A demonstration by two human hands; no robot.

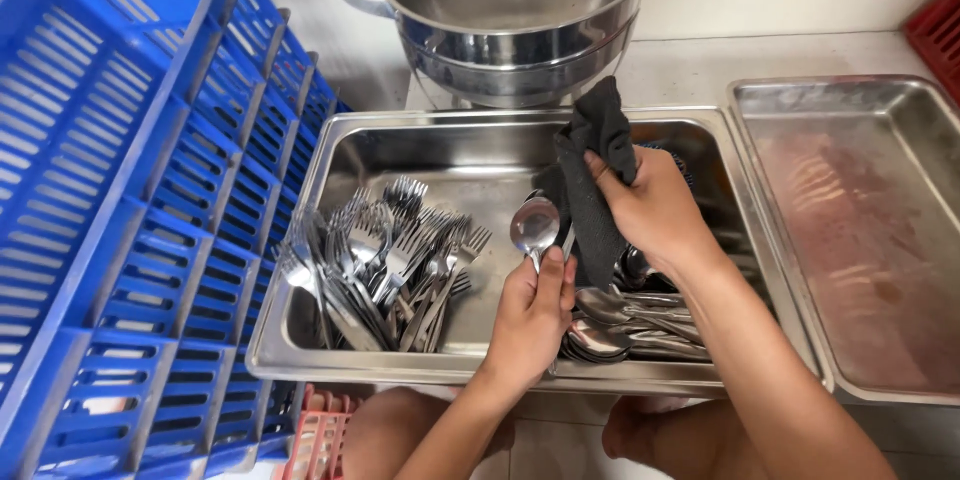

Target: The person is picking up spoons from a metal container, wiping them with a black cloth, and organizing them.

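1 spoon (535, 225) is standing bowl-up in the left hand (533, 315), whose fingers are clenching its handle above the steel tray (330, 155). Just beside the bowl, the right hand (655, 210) is gripping a dark cloth (598, 175), which is touching the spoon. Below both hands, more spoons (625, 325) are lying stacked in the tray; to the left of the grip, forks (385, 260) are piling up. Beyond them, a blue crate (130, 200) is leaning, and a steel pot (510, 15) is sitting behind.

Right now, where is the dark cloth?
In the head view, the dark cloth is in the right hand, above the steel tray, beside the spoon.
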